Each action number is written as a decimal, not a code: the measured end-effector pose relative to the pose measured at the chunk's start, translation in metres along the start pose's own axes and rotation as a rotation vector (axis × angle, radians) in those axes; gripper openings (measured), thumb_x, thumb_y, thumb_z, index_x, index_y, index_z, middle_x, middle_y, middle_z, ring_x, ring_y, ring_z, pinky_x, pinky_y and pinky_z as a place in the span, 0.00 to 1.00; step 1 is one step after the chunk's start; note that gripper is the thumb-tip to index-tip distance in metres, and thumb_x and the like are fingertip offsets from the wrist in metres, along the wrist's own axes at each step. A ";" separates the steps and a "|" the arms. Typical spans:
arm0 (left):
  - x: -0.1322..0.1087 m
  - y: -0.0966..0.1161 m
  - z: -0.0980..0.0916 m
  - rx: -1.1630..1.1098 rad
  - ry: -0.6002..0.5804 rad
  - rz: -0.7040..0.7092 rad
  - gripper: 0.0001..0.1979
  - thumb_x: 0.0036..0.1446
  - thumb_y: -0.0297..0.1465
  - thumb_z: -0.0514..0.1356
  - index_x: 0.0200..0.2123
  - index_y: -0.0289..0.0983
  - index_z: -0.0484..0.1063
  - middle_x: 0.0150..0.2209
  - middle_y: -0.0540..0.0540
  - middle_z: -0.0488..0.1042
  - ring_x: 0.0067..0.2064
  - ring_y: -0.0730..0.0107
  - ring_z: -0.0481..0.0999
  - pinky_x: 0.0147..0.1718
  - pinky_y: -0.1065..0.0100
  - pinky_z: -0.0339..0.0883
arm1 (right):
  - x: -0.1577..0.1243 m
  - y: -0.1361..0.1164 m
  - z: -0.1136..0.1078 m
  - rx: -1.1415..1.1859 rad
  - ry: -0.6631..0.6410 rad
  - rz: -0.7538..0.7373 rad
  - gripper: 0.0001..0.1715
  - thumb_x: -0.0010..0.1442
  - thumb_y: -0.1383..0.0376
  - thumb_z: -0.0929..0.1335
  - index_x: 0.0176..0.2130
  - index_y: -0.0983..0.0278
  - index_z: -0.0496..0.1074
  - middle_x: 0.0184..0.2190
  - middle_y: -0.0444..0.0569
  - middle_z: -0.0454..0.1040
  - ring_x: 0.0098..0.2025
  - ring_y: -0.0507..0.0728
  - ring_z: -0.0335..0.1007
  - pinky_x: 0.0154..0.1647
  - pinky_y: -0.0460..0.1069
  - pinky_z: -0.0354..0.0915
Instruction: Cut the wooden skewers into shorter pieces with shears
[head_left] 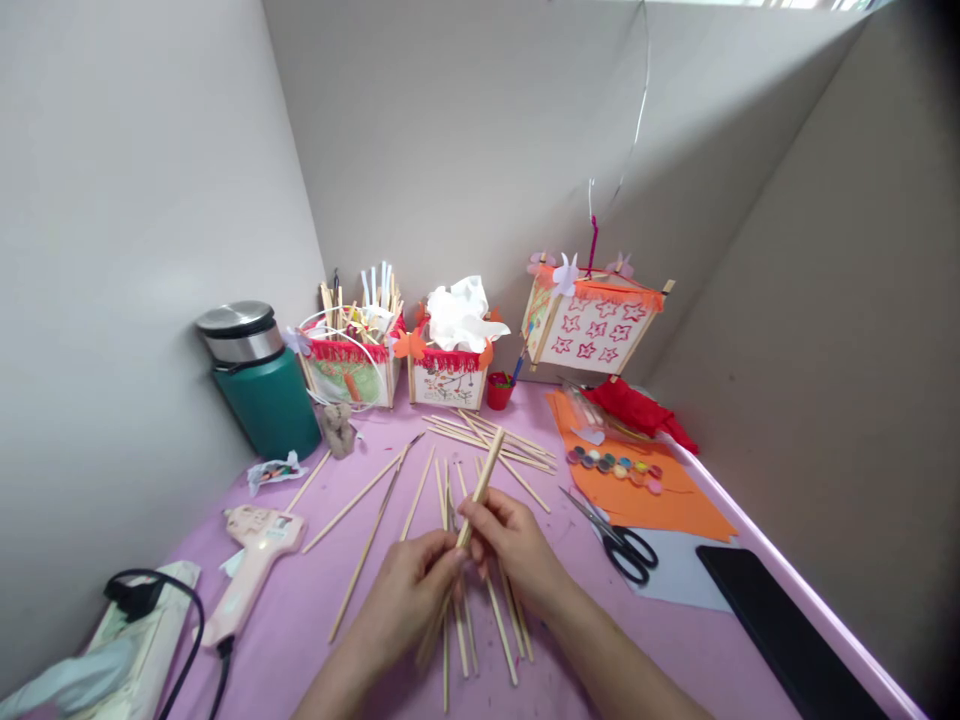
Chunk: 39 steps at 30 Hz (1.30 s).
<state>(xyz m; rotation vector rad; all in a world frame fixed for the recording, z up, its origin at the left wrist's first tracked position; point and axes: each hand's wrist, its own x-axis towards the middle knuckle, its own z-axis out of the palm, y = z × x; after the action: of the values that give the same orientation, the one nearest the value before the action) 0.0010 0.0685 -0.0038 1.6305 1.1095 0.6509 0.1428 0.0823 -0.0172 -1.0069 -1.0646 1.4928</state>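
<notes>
Head view, sticks (484, 478) held upright, between left hand (409, 592), right hand (519, 545)

Plain grey walls (465, 130) enclose pink table (675, 640), corner nook.

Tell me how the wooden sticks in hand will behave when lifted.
The wooden sticks look thin and straight: probably stiff and light, yet snappable. The left hand and right hand grip several together; a loose grip could let them fan apart. On the pink table they may roll.
</notes>
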 end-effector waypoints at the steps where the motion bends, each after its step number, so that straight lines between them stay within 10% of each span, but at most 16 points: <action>1: 0.000 0.000 -0.003 0.042 0.004 0.005 0.19 0.59 0.40 0.48 0.28 0.35 0.72 0.24 0.49 0.71 0.27 0.70 0.69 0.27 0.72 0.58 | 0.000 0.000 0.000 -0.005 -0.009 -0.003 0.18 0.54 0.52 0.68 0.31 0.65 0.65 0.14 0.37 0.66 0.13 0.46 0.57 0.13 0.41 0.55; 8: -0.004 -0.017 -0.034 0.918 0.586 -0.318 0.15 0.59 0.34 0.47 0.42 0.36 0.70 0.43 0.39 0.73 0.38 0.56 0.74 0.31 0.65 0.60 | 0.005 -0.001 -0.010 0.055 0.239 -0.043 0.19 0.55 0.50 0.66 0.29 0.63 0.63 0.11 0.36 0.64 0.12 0.46 0.58 0.13 0.40 0.53; 21: 0.002 -0.012 -0.014 1.149 0.342 -0.305 0.13 0.58 0.26 0.44 0.40 0.32 0.67 0.38 0.37 0.70 0.33 0.57 0.76 0.27 0.64 0.62 | 0.004 0.002 -0.008 -0.024 0.240 -0.074 0.21 0.52 0.48 0.67 0.28 0.63 0.63 0.11 0.36 0.63 0.12 0.46 0.57 0.12 0.41 0.52; 31: 0.026 0.004 -0.045 1.037 0.486 -0.295 0.17 0.58 0.25 0.43 0.41 0.27 0.69 0.40 0.28 0.71 0.37 0.47 0.75 0.31 0.58 0.62 | 0.004 0.002 -0.011 -0.020 0.229 -0.081 0.20 0.53 0.50 0.67 0.27 0.63 0.62 0.11 0.36 0.63 0.12 0.46 0.56 0.12 0.40 0.51; 39: 0.010 0.007 -0.004 0.045 -0.141 -0.022 0.12 0.51 0.38 0.57 0.26 0.34 0.68 0.19 0.54 0.63 0.22 0.76 0.60 0.21 0.74 0.49 | 0.004 0.000 -0.008 -0.019 0.238 -0.132 0.19 0.54 0.51 0.67 0.26 0.64 0.64 0.10 0.35 0.61 0.12 0.46 0.55 0.13 0.40 0.52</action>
<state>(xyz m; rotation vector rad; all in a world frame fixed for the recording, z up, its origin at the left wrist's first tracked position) 0.0046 0.0787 0.0035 1.6736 1.0441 0.4914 0.1503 0.0868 -0.0201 -1.0761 -0.9565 1.2250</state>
